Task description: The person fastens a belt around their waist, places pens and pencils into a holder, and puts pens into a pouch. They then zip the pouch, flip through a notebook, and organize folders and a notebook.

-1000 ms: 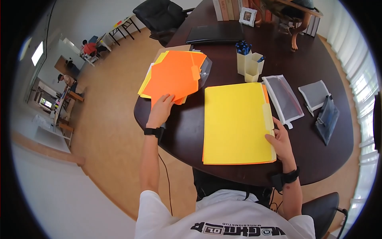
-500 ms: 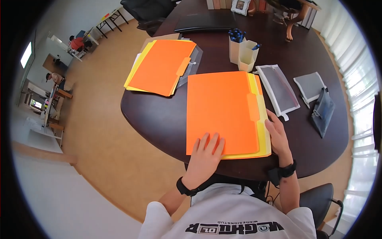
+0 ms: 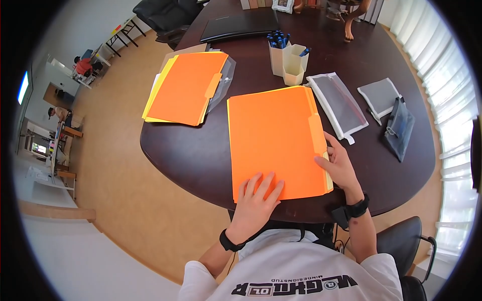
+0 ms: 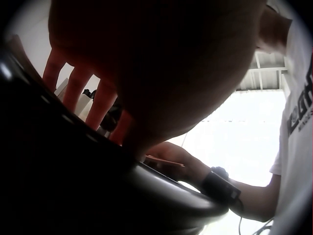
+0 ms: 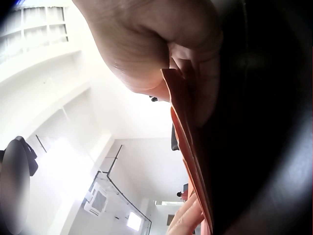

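Note:
A stack of folders with an orange folder on top lies at the table's near edge, yellow edges showing beneath. The left hand rests on its lower left part, fingers spread and nearly straight. At the stack's right edge the right hand grips it, thumb on top and fingers at the side. Seen from the right wrist, the right hand pinches the edge of the folders. Farther left lies a second pile of orange and yellow folders, touched by neither hand.
Behind the stack stand pen holders with blue pens. Right of them lie a white-edged mesh pouch, a smaller pouch and a dark clear pouch. A black laptop lies farther back on the table. Chairs flank the table.
The left hand has come from the left pile to the near stack, bringing an orange folder onto its yellow top. That folder now lies more squarely over the stack, and the right thumb has moved onto it.

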Action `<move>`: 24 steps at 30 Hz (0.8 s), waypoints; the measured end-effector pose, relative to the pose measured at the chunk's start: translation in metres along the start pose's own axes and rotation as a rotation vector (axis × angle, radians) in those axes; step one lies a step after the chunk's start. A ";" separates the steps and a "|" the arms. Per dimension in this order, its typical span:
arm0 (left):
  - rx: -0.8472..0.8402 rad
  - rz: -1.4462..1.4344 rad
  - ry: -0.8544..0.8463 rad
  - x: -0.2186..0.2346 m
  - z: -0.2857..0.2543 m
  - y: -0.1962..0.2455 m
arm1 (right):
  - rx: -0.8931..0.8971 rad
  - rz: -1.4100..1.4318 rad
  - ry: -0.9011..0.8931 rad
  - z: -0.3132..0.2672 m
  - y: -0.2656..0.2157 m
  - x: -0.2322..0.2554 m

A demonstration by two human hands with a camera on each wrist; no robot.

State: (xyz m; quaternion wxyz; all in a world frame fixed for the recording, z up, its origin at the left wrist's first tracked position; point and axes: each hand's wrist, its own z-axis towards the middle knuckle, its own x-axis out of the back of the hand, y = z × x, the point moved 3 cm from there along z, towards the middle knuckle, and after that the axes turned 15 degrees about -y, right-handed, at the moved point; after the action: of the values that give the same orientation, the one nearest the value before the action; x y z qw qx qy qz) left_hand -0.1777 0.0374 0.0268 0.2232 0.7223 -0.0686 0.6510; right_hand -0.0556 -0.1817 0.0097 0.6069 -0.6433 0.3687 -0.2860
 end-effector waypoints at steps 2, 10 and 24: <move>0.002 -0.017 -0.006 0.001 0.000 0.000 | -0.007 0.005 0.005 0.000 -0.002 -0.001; -0.044 -0.298 0.041 0.039 0.002 -0.065 | 0.003 0.067 0.023 0.001 0.002 -0.001; 0.457 0.244 0.167 0.060 0.034 -0.289 | 0.006 0.069 0.032 0.002 0.001 -0.001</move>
State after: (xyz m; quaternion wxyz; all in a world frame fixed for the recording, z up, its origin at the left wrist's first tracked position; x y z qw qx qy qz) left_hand -0.0258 0.2922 0.0163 -0.0207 0.6842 0.0122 0.7289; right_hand -0.0544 -0.1794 0.0090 0.6123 -0.6239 0.3995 -0.2761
